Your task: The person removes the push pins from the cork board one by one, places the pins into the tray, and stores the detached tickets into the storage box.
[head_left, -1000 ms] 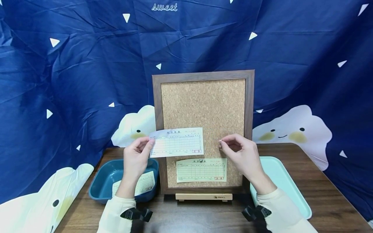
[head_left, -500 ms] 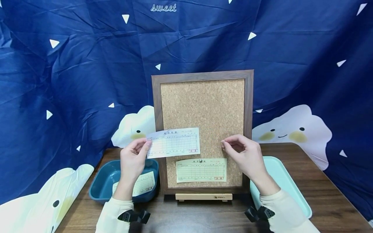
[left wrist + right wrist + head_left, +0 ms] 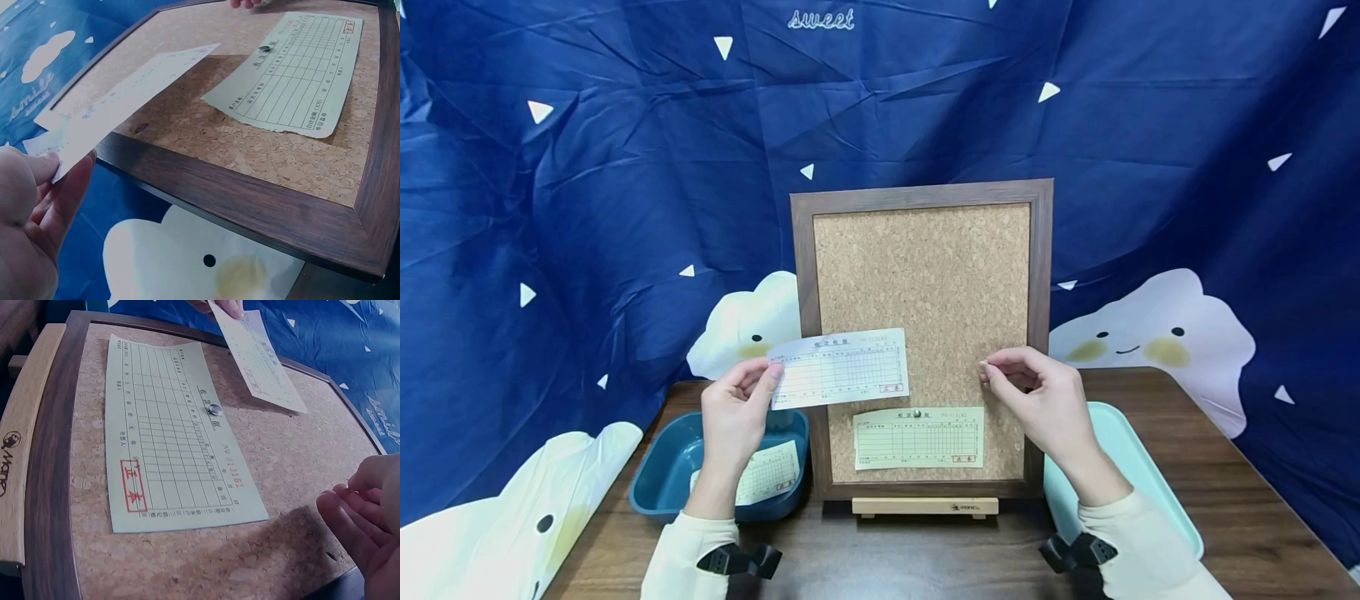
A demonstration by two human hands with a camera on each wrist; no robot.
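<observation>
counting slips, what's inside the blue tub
The tub holds a printed slip, showing mostly right of the left forearm, which covers part of it. Anything behind the forearm or beneath the slip cannot be seen.

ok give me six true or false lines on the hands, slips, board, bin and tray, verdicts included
1. The left hand holds a white slip. True.
2. A green slip is pinned low on the board. True.
3. Two pins hold it. False: only one pin shows, near its top edge.
4. A third slip lies in the bin. True.
5. The bin stands right of the board. False: it is on the left; the tray is on the right.
6. The right hand touches the green slip. False: it is apart, pinching what seems a tiny thing, too small to identify.
</observation>
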